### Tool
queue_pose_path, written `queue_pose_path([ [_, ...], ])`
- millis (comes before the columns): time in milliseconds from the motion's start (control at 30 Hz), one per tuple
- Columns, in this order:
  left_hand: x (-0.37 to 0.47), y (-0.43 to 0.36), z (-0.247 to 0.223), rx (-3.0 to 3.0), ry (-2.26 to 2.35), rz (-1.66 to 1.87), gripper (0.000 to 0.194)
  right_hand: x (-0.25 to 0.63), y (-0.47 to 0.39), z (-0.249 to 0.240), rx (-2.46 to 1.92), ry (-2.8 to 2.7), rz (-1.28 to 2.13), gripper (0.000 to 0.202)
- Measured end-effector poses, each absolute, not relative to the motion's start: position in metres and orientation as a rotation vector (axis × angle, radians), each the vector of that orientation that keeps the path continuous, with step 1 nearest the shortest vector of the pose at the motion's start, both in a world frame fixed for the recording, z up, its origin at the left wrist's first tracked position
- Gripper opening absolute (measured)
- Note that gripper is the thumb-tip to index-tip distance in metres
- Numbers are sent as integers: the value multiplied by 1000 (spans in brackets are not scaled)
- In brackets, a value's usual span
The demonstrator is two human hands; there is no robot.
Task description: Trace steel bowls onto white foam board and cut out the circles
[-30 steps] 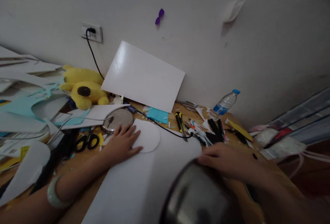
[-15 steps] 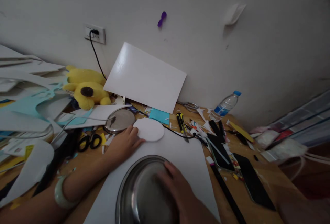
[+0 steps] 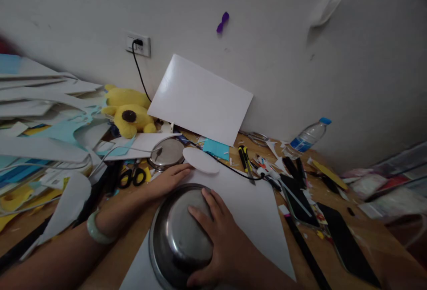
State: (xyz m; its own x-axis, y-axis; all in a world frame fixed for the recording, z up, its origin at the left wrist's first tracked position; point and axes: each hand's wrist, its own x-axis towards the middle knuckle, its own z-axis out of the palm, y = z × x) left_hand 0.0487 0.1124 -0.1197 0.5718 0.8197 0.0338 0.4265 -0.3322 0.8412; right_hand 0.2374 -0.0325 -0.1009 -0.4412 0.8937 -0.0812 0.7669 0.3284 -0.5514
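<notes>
An upturned metal bowl point(image 3: 183, 232) rests on a large white sheet point(image 3: 256, 223). My right hand point(image 3: 216, 236) lies over the bowl's right side, its fingers spread on the metal. Beyond the bowl, my left hand point(image 3: 171, 176) is stretched out flat near the sheet's upper left edge, below a white disc point(image 3: 202, 161). The disc is tilted and seems to touch or nearly touch the left fingertips. Behind the left hand is a round metal lid point(image 3: 167, 153).
Black scissors point(image 3: 132, 177), a yellow plush toy point(image 3: 128, 112) and piled white and blue scraps point(image 3: 56, 125) are on the left. A cutter point(image 3: 245, 159), a glue gun point(image 3: 271, 173), phones and a bottle point(image 3: 307, 138) stand or lie on the right. A white board point(image 3: 202, 101) leans on the wall.
My right hand has spread over the bowl, which sits slightly farther forward. My left hand has drawn back from the disc and flattened, and the disc has tilted. The view has swung left.
</notes>
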Motion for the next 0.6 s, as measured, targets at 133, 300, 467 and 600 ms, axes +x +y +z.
queue_pose_path([
  [133,41,119,-122,1869,861,543,42,243,-40,-109,-1458,-2447,773,107],
  [300,36,120,-115,1866,640,406,55,246,-42,-110,-1462,-2502,741,108],
  [467,41,115,-116,1836,699,438,45,246,-42,-109,-1455,-2521,730,109],
  [600,44,117,-130,1684,792,558,60,246,-42,-114,-1388,-2551,715,105],
])
